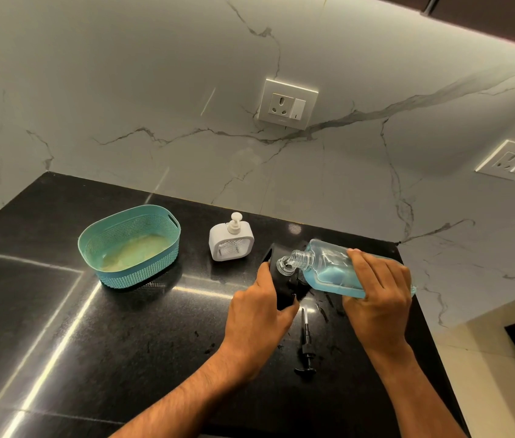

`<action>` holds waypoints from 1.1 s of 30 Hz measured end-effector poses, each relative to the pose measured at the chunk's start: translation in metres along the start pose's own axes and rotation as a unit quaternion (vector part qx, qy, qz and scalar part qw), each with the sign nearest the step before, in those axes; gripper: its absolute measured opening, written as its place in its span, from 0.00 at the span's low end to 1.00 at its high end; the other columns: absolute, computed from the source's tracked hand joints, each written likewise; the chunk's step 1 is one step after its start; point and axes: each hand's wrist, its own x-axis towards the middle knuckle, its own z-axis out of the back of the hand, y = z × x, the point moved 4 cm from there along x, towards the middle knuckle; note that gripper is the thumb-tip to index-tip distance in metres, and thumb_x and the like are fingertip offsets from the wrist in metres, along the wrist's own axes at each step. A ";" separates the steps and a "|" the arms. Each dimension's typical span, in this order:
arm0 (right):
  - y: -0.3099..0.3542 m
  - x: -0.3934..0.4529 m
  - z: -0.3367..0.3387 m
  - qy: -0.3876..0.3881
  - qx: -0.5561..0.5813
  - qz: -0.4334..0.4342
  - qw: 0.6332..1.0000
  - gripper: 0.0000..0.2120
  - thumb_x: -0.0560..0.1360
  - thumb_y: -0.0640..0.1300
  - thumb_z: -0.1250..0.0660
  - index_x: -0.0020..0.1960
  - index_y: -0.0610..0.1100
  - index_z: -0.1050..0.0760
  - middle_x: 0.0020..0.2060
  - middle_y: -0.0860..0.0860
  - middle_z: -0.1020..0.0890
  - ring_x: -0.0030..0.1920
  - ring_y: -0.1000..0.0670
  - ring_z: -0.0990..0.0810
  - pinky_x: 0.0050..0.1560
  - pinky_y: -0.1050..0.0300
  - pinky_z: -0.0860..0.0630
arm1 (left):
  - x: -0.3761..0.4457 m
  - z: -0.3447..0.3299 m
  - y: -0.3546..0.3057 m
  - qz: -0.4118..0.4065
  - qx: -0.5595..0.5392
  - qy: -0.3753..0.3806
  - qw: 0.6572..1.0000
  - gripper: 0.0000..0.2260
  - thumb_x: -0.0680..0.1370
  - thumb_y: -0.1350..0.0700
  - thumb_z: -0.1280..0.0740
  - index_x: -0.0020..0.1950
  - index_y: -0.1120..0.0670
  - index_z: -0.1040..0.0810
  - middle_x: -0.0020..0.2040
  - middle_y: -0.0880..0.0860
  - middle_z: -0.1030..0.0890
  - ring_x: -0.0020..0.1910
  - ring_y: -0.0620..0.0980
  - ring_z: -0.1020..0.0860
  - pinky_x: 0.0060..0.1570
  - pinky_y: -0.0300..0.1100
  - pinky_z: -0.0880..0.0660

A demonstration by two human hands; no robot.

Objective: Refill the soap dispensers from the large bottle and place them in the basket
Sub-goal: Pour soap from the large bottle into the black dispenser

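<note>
The right hand is gripping the large bottle from above, fingers curled over its clear body, and is holding it tipped nearly on its side so the open threaded neck is pointing left and slightly down. Blue soap is pooling along the lower side of the bottle. The bottle's mouth is sitting right at the clear opening of the black dispenser, touching it or just beside it; whether liquid is flowing across cannot be told.

The left hand is wrapping around the black dispenser, thumb on the near side and fingers on the far side, holding it tilted on the dark tabletop. The dispenser's cap is off, and a black pump with its long tube is lying flat on the tabletop just in front of the hands, between the two wrists.

A white dispenser, pump top on, is standing upright on the tabletop behind and to the left of the black one, apart from it. Farther left, a teal basket is sitting on the tabletop, well apart from both hands, with neither dispenser in it. Behind everything, a marble wall is carrying two white sockets.
</note>
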 end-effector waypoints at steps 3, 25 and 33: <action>0.001 0.001 0.002 -0.005 0.002 0.005 1.000 0.35 0.61 0.41 0.15 0.65 0.35 0.21 0.58 0.40 0.17 0.60 0.43 0.24 0.56 0.39 0.21 | 0.000 0.000 0.001 0.002 0.004 0.001 1.000 0.28 0.78 0.42 0.29 0.72 0.51 0.34 0.56 0.48 0.16 0.50 0.47 0.15 0.49 0.40 0.17; 0.001 0.003 0.001 -0.008 -0.007 0.016 1.000 0.34 0.63 0.45 0.17 0.65 0.36 0.21 0.57 0.40 0.17 0.59 0.40 0.21 0.58 0.42 0.22 | 0.000 0.001 0.000 0.002 0.002 -0.004 1.000 0.28 0.78 0.43 0.28 0.73 0.51 0.34 0.56 0.48 0.16 0.50 0.47 0.15 0.49 0.35 0.19; 0.001 0.004 0.001 -0.008 -0.009 0.017 1.000 0.32 0.64 0.46 0.18 0.65 0.36 0.21 0.57 0.40 0.16 0.59 0.41 0.21 0.58 0.42 0.23 | 0.001 0.001 0.000 0.002 0.008 -0.002 1.000 0.28 0.78 0.42 0.29 0.73 0.50 0.34 0.56 0.48 0.16 0.51 0.47 0.15 0.49 0.36 0.18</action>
